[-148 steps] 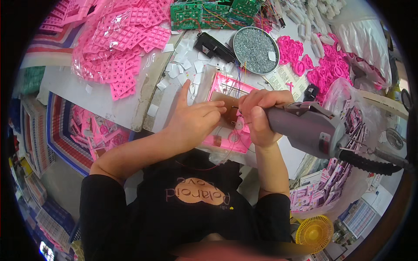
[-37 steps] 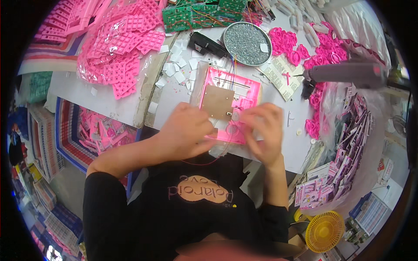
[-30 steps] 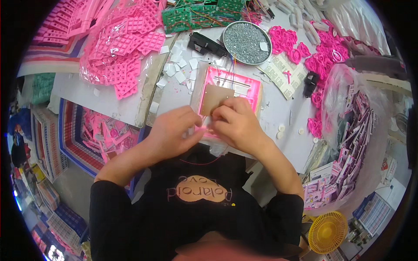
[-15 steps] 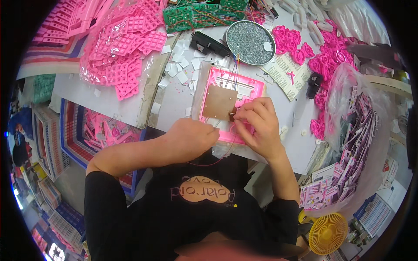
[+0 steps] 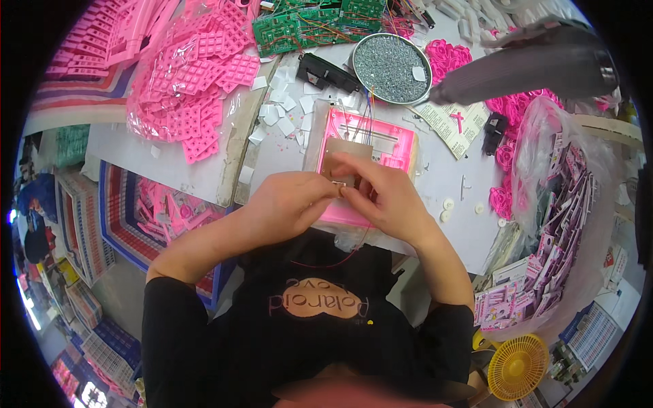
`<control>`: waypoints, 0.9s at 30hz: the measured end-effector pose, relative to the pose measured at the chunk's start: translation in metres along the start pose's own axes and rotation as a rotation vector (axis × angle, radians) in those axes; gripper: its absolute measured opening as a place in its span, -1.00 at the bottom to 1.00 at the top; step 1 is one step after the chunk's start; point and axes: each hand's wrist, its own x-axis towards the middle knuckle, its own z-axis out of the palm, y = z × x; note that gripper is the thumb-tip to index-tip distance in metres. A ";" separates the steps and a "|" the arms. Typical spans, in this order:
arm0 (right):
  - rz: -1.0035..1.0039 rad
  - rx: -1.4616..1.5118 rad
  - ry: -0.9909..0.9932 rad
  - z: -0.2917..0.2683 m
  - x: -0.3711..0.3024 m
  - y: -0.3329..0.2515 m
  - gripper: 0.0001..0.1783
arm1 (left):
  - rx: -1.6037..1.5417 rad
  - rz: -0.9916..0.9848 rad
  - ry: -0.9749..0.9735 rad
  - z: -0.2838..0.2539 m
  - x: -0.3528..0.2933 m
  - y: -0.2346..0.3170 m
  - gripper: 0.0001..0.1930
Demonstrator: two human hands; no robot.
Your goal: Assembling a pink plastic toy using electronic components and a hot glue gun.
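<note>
A pink plastic housing [image 5: 407, 139] lies on the table before me, with a brown circuit board [image 5: 345, 147] and thin coloured wires [image 5: 367, 112] in it. Both my hands meet over its near part. My left hand [image 5: 289, 200] is closed, its fingertips pinched together at the board's near edge; what they hold is mostly hidden. My right hand [image 5: 391, 200] has thumb and fingers bent round a small metallic part [image 5: 339, 183], which shows between the two hands' fingertips. A thin red wire [image 5: 326, 264] loops down from the housing in front of my shirt.
A dark grey power screwdriver [image 5: 524, 71] juts in from the upper right. Behind the housing stand a round tin of screws [image 5: 391, 68] and a black plastic part [image 5: 328, 73]. Bagged pink keypads [image 5: 197, 81] lie left; a bag of printed cards [image 5: 544, 251] stands right.
My right hand has moved left from the board's right edge to meet my left hand. The grey screwdriver has come further into view from the right.
</note>
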 end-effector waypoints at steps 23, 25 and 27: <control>0.067 0.116 0.109 0.010 -0.006 0.014 -0.92 | 0.240 -0.075 0.140 0.010 0.006 0.004 -0.84; 0.077 0.114 0.097 0.009 -0.008 0.012 -0.92 | 0.286 -0.052 0.180 0.016 0.009 0.005 -0.83; 0.051 0.073 0.119 0.010 -0.008 0.012 -0.92 | 0.313 -0.037 0.211 0.021 0.011 0.005 -0.82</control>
